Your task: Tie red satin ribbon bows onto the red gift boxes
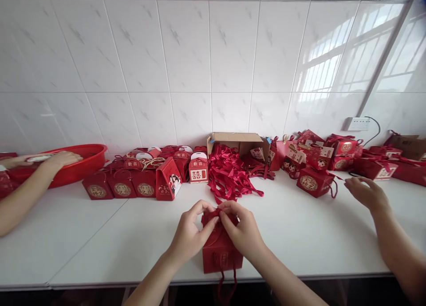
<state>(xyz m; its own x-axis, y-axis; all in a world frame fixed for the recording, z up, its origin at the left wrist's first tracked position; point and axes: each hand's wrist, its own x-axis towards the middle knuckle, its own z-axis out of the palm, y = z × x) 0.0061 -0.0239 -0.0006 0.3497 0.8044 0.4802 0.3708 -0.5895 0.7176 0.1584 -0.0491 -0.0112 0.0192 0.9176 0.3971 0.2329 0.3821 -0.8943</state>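
Note:
A red gift box (pixel 209 260) stands at the table's front edge between my hands. Its red cord handle (pixel 234 275) hangs down over that edge. At the top of the box, my left hand (pixel 190 233) pinches a red ribbon (pixel 213 214) between thumb and fingers. My right hand (pixel 245 229) is closed on the same ribbon, its fingertips nearly meeting those of the left. The fingers partly cover the knot or bow there, so its shape cannot be made out. Just beyond my hands lies a heap of loose red ribbons (pixel 229 172).
Behind the ribbons is an open cardboard carton (pixel 237 137). Several red gift boxes (pixel 124 184) stand in rows at left, and more boxes (pixel 313 181) at right. A person's hands reach into a red basin (pixel 95 157); another person's hand (pixel 368 192) is at right.

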